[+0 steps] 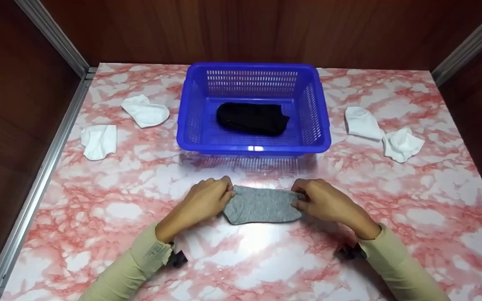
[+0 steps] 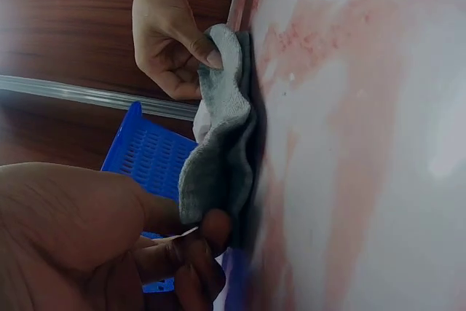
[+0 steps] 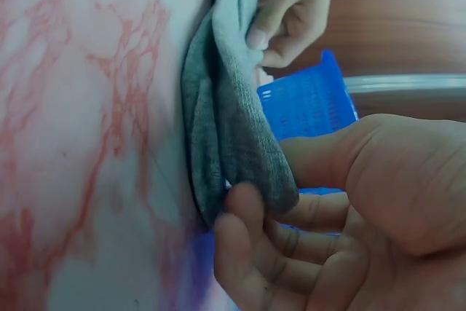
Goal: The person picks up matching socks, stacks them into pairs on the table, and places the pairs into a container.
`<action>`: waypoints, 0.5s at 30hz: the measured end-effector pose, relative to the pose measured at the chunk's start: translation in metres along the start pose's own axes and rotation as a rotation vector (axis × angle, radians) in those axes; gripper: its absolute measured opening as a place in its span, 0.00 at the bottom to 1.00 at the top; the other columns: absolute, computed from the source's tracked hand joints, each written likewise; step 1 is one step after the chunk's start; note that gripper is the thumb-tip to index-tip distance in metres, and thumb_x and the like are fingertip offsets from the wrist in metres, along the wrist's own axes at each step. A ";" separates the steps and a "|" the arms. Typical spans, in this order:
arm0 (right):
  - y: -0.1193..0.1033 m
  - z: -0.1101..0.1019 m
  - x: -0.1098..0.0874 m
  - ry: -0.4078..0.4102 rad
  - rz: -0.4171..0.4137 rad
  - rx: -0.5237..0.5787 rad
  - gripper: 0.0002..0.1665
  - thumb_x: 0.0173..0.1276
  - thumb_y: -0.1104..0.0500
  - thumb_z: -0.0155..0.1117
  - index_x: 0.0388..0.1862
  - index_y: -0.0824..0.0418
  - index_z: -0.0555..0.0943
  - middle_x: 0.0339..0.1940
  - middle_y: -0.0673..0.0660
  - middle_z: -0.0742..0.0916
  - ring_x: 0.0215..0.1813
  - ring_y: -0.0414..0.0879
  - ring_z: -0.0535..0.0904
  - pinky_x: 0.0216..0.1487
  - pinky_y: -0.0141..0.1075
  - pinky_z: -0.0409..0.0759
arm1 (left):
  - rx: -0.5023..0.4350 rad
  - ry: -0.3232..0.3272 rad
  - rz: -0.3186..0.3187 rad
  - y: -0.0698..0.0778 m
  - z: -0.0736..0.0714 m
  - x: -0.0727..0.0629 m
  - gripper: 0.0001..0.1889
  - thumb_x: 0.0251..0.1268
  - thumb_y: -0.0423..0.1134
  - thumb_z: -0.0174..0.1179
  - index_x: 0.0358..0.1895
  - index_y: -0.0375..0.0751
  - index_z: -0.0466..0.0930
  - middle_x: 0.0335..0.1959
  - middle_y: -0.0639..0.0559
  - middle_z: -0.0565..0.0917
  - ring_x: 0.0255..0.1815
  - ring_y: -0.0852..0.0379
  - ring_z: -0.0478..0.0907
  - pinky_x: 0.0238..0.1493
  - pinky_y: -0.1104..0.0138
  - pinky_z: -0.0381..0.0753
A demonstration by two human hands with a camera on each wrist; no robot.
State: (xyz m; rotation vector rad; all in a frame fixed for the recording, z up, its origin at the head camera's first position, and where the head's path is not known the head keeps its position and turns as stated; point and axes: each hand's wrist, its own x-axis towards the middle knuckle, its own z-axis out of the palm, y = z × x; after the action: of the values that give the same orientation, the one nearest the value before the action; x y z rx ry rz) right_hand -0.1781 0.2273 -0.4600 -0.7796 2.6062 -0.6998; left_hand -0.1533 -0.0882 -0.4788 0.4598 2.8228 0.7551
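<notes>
A grey sock (image 1: 266, 205) lies sideways on the table in front of the basket, held at both ends. My left hand (image 1: 207, 197) pinches its left end between thumb and fingers. At the other end, my right hand (image 1: 329, 200) grips the upper corner the same way. Both wrist views show the grey fabric (image 2: 218, 125) in two layers with wavy edges, the upper one raised off the lower. Whether these are two socks or one folded over, I cannot tell. Black socks (image 1: 251, 119) lie flat inside the blue basket (image 1: 253, 148).
Two white socks, one crumpled (image 1: 99, 142) and one bent (image 1: 145, 111), lie left of the basket. To its right lie another white sock (image 1: 363, 122) and a bunched one (image 1: 403, 144). Wooden panels (image 1: 245, 31) wall in the marbled table (image 1: 391, 217) at the back and sides.
</notes>
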 end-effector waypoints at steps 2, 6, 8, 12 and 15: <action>0.000 0.002 0.001 0.018 0.010 -0.021 0.08 0.68 0.61 0.72 0.43 0.60 0.82 0.33 0.50 0.82 0.35 0.42 0.74 0.37 0.36 0.75 | 0.025 0.021 -0.005 0.000 0.001 0.000 0.10 0.77 0.46 0.61 0.43 0.43 0.82 0.31 0.49 0.86 0.31 0.51 0.83 0.35 0.52 0.85; -0.002 0.005 0.002 0.056 0.024 -0.074 0.15 0.67 0.59 0.73 0.47 0.63 0.80 0.40 0.55 0.79 0.37 0.43 0.76 0.42 0.40 0.79 | 0.072 0.061 -0.010 0.001 0.003 0.000 0.16 0.73 0.51 0.65 0.44 0.40 0.79 0.34 0.47 0.84 0.36 0.46 0.83 0.36 0.51 0.86; -0.003 0.006 0.002 0.063 0.020 -0.078 0.14 0.67 0.58 0.74 0.45 0.63 0.80 0.41 0.55 0.77 0.37 0.43 0.75 0.41 0.39 0.78 | 0.070 0.060 -0.007 0.003 0.003 -0.001 0.18 0.72 0.52 0.67 0.45 0.39 0.79 0.38 0.46 0.82 0.40 0.46 0.81 0.39 0.51 0.85; -0.003 0.007 0.001 0.069 0.034 0.049 0.11 0.68 0.60 0.73 0.41 0.61 0.79 0.35 0.52 0.79 0.34 0.41 0.73 0.35 0.34 0.74 | -0.080 0.015 0.002 0.005 0.001 -0.001 0.12 0.71 0.44 0.68 0.43 0.40 0.79 0.36 0.48 0.79 0.38 0.51 0.75 0.39 0.56 0.80; -0.002 0.008 0.000 0.073 0.075 0.205 0.13 0.69 0.61 0.73 0.45 0.61 0.78 0.32 0.52 0.83 0.34 0.42 0.76 0.35 0.31 0.76 | -0.261 -0.029 0.008 0.005 -0.003 0.001 0.08 0.71 0.39 0.67 0.43 0.42 0.77 0.34 0.51 0.81 0.33 0.56 0.74 0.39 0.60 0.78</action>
State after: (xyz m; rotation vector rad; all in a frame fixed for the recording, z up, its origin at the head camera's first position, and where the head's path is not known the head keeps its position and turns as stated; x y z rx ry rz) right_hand -0.1741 0.2233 -0.4654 -0.6026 2.5601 -0.9713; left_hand -0.1540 -0.0848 -0.4734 0.4336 2.6452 1.0903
